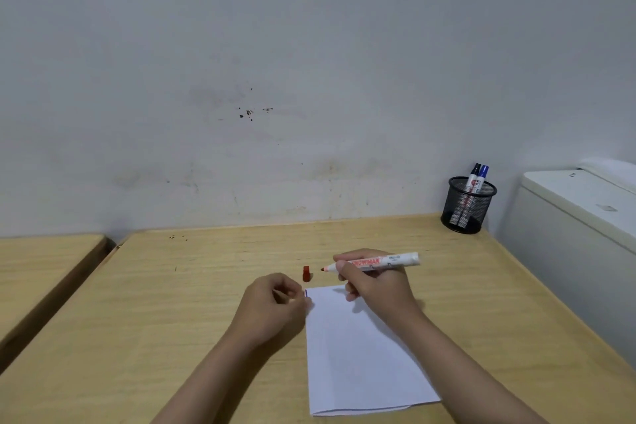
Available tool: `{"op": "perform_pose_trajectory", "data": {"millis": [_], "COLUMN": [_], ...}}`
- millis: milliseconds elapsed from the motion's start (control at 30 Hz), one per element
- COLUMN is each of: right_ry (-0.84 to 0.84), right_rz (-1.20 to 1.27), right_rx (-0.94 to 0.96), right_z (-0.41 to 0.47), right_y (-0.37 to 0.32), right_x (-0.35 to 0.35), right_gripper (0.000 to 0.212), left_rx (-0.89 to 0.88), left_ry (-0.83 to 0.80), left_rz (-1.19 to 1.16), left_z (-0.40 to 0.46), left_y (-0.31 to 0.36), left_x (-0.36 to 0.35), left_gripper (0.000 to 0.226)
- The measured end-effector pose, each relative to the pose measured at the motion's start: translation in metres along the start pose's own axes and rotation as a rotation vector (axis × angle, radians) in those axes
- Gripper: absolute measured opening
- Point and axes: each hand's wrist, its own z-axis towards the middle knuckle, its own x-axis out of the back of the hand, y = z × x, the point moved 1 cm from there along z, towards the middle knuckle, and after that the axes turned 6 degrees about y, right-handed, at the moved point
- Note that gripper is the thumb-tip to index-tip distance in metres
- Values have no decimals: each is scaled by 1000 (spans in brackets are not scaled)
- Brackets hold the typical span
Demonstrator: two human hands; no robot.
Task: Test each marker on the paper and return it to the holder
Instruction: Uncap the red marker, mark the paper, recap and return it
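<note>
My right hand (375, 286) holds an uncapped red marker (378, 262) level above the top edge of the white paper (358, 361), its tip pointing left. The marker's red cap (306, 274) stands on the table just beyond the paper's top left corner. My left hand (272, 306) rests at the paper's left edge, fingers curled with nothing visible in them. A black mesh holder (468, 206) at the back right of the table contains a black-capped marker (473, 179) and a blue-capped marker (481, 177).
The wooden table (172, 303) stands against a grey-white wall. A second wooden table (41, 268) sits to the left across a narrow gap. A white appliance (578, 234) stands just past the table's right edge.
</note>
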Motion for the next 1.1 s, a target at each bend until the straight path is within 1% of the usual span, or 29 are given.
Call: {"op": "perform_pose_trajectory", "data": {"millis": [33, 133, 300, 700, 867, 1100], "right_ry": [-11, -52, -22, -16, -26, -69], "right_rz": [-1, -31, -130, -236, -277, -268], "right_rx": [-42, -122, -92, -43, -59, -79], "right_z": [5, 12, 12, 15, 18, 18], "right_y": [4, 19, 36, 44, 48, 44], "right_x": [-9, -27, -31, -32, -33, -33], "right_gripper": [4, 4, 7, 6, 8, 9], "left_rx": [-4, -85, -144, -186, -178, -179], "left_ry": [-7, 10, 22, 9, 6, 27], "left_rz": [24, 191, 269, 312, 294, 287], "left_z": [-4, -7, -7, -3, -2, -2], "left_y": [-1, -3, -1, -3, -4, -6], "left_x": [0, 0, -3, -4, -4, -6], "left_gripper": [15, 23, 19, 25, 23, 20]}}
